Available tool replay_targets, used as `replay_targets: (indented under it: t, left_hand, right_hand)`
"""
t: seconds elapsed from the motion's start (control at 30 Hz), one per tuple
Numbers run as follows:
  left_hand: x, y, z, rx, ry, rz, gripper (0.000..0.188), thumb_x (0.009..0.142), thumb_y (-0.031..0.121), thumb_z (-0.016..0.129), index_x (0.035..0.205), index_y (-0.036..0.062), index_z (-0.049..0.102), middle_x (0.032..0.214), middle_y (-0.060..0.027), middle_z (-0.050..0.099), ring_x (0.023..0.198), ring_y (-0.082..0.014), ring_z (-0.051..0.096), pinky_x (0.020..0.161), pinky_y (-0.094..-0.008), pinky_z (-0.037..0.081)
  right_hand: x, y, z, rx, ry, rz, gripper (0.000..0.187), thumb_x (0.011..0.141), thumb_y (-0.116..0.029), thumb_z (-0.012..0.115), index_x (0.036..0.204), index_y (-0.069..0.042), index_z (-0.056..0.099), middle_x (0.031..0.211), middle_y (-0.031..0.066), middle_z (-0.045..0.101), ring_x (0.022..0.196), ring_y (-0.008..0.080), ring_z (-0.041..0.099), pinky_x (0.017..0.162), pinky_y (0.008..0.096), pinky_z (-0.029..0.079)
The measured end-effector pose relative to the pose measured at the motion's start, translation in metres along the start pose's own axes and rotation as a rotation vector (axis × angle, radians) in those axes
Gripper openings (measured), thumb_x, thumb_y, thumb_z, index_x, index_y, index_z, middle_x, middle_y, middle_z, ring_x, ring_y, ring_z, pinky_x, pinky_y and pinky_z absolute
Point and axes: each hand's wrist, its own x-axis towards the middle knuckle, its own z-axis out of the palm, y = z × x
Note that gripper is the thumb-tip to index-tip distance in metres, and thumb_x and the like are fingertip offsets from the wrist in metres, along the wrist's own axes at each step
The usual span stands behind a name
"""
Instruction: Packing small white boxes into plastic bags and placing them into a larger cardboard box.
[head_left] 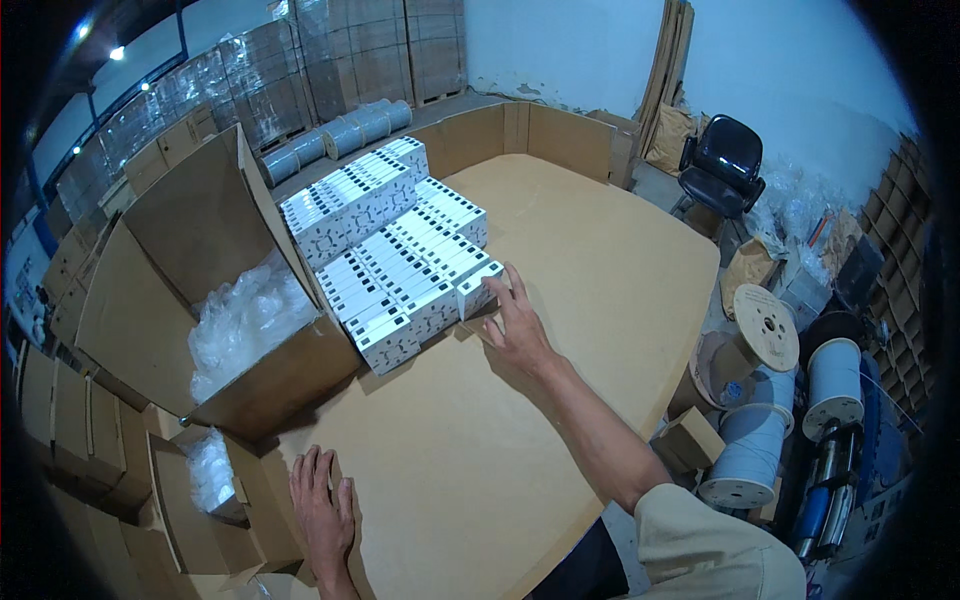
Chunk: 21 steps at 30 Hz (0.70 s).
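Observation:
At the near right end of a block of white cartons, my right hand [518, 335] reaches a small white carton [478, 288]. Its fingers are spread, and the fingertips meet the carton's near end. The other slim white cartons [395, 270] stand packed side by side in rows, each with a dark mark on top. A second layer of white cartons [350, 198] lies over the far left part. My left hand [322, 510] lies on the brown tabletop [430, 470] near its front left, fingers stretched out and holding nothing.
A large open cardboard box [270, 375] with clear plastic bags [250, 325] stands left of the cartons. Below it is a smaller open box [200, 540]. Cardboard walls [565, 140] line the table's far edge. To the right are cable spools [745, 450] and a black chair [725, 165].

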Motion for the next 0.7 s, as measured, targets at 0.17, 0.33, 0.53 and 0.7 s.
replay_targets:
  t: [0.17, 0.33, 0.53, 0.7]
  left_hand:
    - [0.002, 0.000, 0.000, -0.002, -0.001, 0.001, 0.042, 0.098, 0.018, 0.060, 0.139, 0.0060, 0.057, 0.150, -0.0169, 0.049, 0.144, -0.0394, 0.038, 0.121, -0.0506, 0.028]
    - [0.004, -0.009, 0.001, 0.005, 0.002, 0.029, 0.042, 0.098, 0.018, 0.060, 0.139, 0.0060, 0.057, 0.150, -0.0173, 0.049, 0.144, -0.0390, 0.038, 0.121, -0.0509, 0.028]
    - [0.006, -0.004, 0.001, -0.031, -0.013, 0.030, 0.042, 0.098, 0.018, 0.061, 0.138, 0.0064, 0.057, 0.150, -0.0168, 0.049, 0.144, -0.0382, 0.038, 0.121, -0.0506, 0.028]
    - [0.004, -0.010, 0.005, -0.031, 0.018, 0.034, 0.044, 0.095, 0.019, 0.064, 0.138, 0.0099, 0.057, 0.150, -0.0144, 0.049, 0.144, -0.0380, 0.038, 0.122, -0.0507, 0.027]
  right_hand:
    - [0.003, 0.024, 0.014, 0.087, 0.142, -0.075, 0.057, 0.088, 0.004, 0.067, 0.137, -0.013, 0.044, 0.149, 0.0229, 0.035, 0.119, 0.0394, 0.057, 0.093, 0.0420, 0.057]
    - [0.000, 0.016, 0.011, 0.084, 0.209, -0.028, 0.053, 0.086, 0.008, 0.067, 0.133, -0.010, 0.050, 0.126, 0.0172, 0.048, 0.105, 0.0334, 0.061, 0.080, 0.0397, 0.059]
    - [-0.003, 0.017, 0.000, 0.115, 0.161, -0.019, 0.044, 0.087, 0.007, 0.067, 0.126, -0.011, 0.058, 0.125, 0.0180, 0.048, 0.092, 0.0333, 0.068, 0.077, 0.0416, 0.058]
    - [-0.013, -0.009, -0.018, 0.099, 0.111, 0.033, 0.038, 0.086, 0.007, 0.068, 0.121, -0.008, 0.060, 0.120, 0.0150, 0.050, 0.097, 0.0287, 0.065, 0.076, 0.0360, 0.059]
